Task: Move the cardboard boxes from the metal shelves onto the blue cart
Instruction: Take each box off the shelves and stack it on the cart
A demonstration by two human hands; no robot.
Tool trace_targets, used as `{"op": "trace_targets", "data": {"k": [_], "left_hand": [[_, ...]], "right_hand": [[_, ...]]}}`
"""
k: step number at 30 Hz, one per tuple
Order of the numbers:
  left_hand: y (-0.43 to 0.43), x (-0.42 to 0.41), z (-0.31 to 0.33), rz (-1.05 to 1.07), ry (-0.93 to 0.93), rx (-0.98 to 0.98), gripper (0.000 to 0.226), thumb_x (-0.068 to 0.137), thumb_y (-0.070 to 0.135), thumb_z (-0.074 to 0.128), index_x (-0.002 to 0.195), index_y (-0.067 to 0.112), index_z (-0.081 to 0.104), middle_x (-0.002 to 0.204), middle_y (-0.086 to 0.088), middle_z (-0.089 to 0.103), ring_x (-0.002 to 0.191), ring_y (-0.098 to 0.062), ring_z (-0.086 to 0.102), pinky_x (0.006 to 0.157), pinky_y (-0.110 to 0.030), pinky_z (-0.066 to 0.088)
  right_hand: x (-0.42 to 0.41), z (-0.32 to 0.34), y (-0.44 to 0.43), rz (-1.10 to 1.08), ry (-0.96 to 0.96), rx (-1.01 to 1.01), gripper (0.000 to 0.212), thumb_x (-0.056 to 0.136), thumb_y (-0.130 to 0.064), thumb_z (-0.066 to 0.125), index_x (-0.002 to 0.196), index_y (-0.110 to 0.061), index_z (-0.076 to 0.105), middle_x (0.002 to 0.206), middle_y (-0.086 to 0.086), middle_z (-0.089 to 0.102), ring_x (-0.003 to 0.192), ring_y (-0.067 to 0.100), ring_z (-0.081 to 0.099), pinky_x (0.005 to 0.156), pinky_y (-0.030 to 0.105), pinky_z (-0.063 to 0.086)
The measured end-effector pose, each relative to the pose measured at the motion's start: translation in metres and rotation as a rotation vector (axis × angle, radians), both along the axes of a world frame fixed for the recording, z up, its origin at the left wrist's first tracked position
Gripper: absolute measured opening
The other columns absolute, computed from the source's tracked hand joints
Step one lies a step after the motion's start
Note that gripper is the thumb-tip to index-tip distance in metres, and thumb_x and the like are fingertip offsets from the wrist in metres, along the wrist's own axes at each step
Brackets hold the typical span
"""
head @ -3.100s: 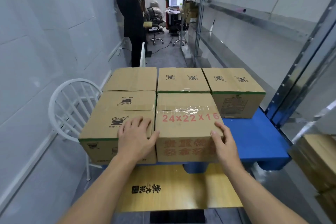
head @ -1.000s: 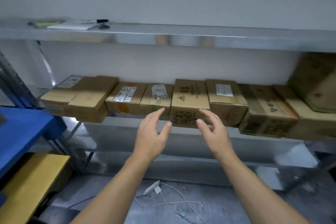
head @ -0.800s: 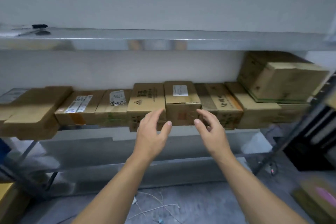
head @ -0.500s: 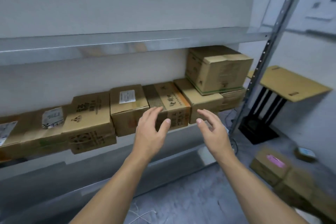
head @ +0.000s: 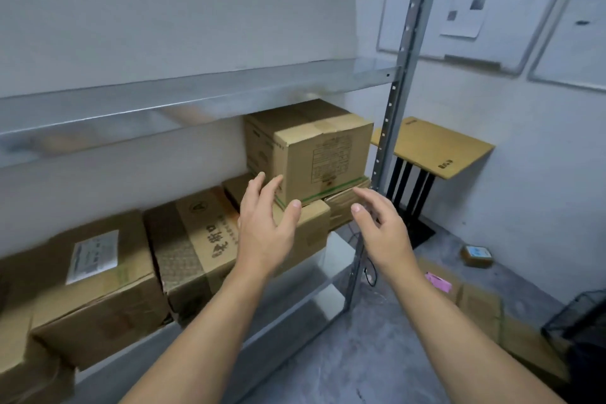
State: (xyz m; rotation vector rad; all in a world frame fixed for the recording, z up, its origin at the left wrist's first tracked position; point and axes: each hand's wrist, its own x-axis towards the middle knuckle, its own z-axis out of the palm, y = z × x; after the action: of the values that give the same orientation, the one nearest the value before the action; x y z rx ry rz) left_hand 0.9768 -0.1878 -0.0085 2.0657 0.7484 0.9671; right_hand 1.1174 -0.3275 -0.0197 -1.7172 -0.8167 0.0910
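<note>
Much is left, I judge: a row of cardboard boxes sits on the metal shelf, with a larger top box stacked at its right end. The blue cart is out of view, so I cannot tell its load. My left grip and right grip are spread wide and empty, close to that top box; every box is closed, contents hidden.

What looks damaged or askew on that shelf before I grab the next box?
The tall cardboard box with the green stripe sits stacked on lower cardboard boxes, apparently turned askew to them. Its top front edge is creased and dented. The flat brown box under its right side looks crumpled.
</note>
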Motion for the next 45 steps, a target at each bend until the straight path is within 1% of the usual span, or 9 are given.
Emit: {"op": "trace_targets", "data": {"k": [9,13,17,20,25,29,35,41,45], "left_hand": [[0.057,0.092,0.017,0.009,-0.082,-0.027,0.061,0.089,0.052,0.050,0.147,0.039,0.038,0.163,0.010,0.014,0.150,-0.014,0.013,0.119,-0.052,0.023],[0.068,0.111,0.022,0.035,-0.052,-0.084,0.057,0.096,0.047,0.054,0.147,0.049,0.031,0.164,0.001,0.011,0.151,-0.016,0.008,0.118,-0.044,0.019],[0.074,0.127,0.025,0.161,-0.151,-0.178,0.039,0.098,0.039,0.055,0.137,0.039,0.051,0.134,0.004,0.042,0.126,-0.010,0.040,0.103,-0.029,0.031],[0.076,0.136,0.024,0.252,-0.207,-0.175,0.027,0.097,0.038,0.055,0.124,0.038,0.059,0.119,0.004,0.051,0.109,-0.011,0.050,0.098,-0.034,0.041],[0.070,0.153,0.015,0.394,-0.328,-0.229,0.030,0.091,0.048,0.050,0.117,0.038,0.061,0.121,0.008,0.059,0.111,-0.010,0.055,0.094,-0.034,0.047],[0.060,0.168,0.021,0.494,-0.359,-0.222,0.016,0.097,0.033,0.056,0.112,0.032,0.064,0.108,0.017,0.064,0.097,0.009,0.056,0.079,-0.005,0.039],[0.050,0.173,0.023,0.580,-0.399,-0.241,0.017,0.094,0.032,0.057,0.106,0.033,0.069,0.103,0.016,0.066,0.096,0.003,0.058,0.082,-0.023,0.042],[0.017,0.183,0.027,0.613,-0.459,-0.212,0.018,0.097,0.019,0.056,0.107,0.025,0.069,0.102,0.013,0.066,0.086,0.012,0.058,0.068,-0.003,0.041],[0.001,0.178,0.029,0.599,-0.461,-0.184,0.019,0.098,0.023,0.056,0.110,0.027,0.069,0.115,0.007,0.066,0.105,-0.008,0.059,0.083,-0.020,0.046]], "right_hand": [[0.097,0.024,0.055,-0.078,0.006,0.079,0.028,0.100,-0.032,0.055,0.124,-0.046,0.057,0.140,-0.012,0.049,0.132,0.004,0.045,0.113,0.036,0.038],[0.127,0.027,0.077,-0.106,0.015,0.095,0.032,0.099,-0.032,0.056,0.130,-0.038,0.058,0.146,-0.008,0.044,0.136,0.007,0.040,0.116,0.037,0.032],[0.152,0.029,0.095,-0.099,0.017,0.108,0.036,0.099,-0.033,0.056,0.135,-0.034,0.057,0.152,-0.003,0.040,0.140,0.006,0.034,0.115,0.029,0.029],[0.169,0.037,0.107,-0.047,0.011,0.141,0.036,0.100,-0.032,0.055,0.136,-0.033,0.056,0.153,-0.003,0.038,0.136,0.000,0.032,0.104,0.016,0.026],[0.202,0.042,0.123,0.060,0.038,0.059,0.039,0.099,-0.039,0.053,0.138,-0.034,0.053,0.154,0.000,0.035,0.141,0.012,0.033,0.108,0.028,0.027],[0.225,0.036,0.130,0.250,0.085,-0.016,0.043,0.099,-0.043,0.052,0.142,-0.037,0.047,0.149,-0.008,0.045,0.135,0.007,0.038,0.113,0.037,0.034],[0.238,0.038,0.118,0.398,0.142,-0.029,0.033,0.100,-0.041,0.052,0.133,-0.036,0.052,0.134,-0.018,0.051,0.128,0.009,0.044,0.103,0.031,0.038],[0.245,0.037,0.097,0.431,0.202,0.021,0.026,0.100,-0.036,0.054,0.126,-0.039,0.053,0.129,-0.017,0.053,0.123,0.007,0.046,0.099,0.026,0.038],[0.244,0.038,0.080,0.449,0.212,0.041,0.028,0.100,-0.037,0.054,0.127,-0.038,0.054,0.129,-0.015,0.053,0.125,0.010,0.048,0.105,0.035,0.043]]}}
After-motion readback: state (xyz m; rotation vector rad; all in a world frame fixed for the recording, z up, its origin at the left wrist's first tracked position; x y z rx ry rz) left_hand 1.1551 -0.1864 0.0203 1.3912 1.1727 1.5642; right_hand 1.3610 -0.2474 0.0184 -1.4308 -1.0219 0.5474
